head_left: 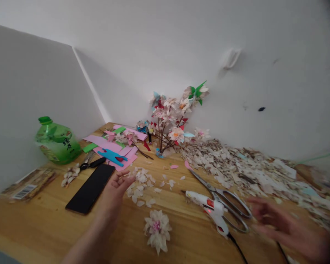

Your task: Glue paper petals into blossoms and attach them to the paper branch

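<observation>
My left hand (117, 187) hovers by the small pile of pale petals (139, 179), its fingers loosely bent and nothing visible between them. On the right, my right hand (277, 223) is somewhat blurred; thumb and fingers are apart beside the handles of the scissors (232, 203). A white hot glue gun (206, 202) with a small red light lies against the scissors. In front, between my hands, rests a finished-looking pale flower (157, 231) with a pink centre. A black phone (89, 189) lies beneath and left of my left wrist.
Handmade flowers on stems (170, 117) stand at the back against the wall. A large heap of dried petals (236, 168) spreads along the right. Coloured paper strips (112, 146), a green bottle (56, 141) and a barcoded packet (27, 187) sit left. A black cord (236, 247) trails frontward.
</observation>
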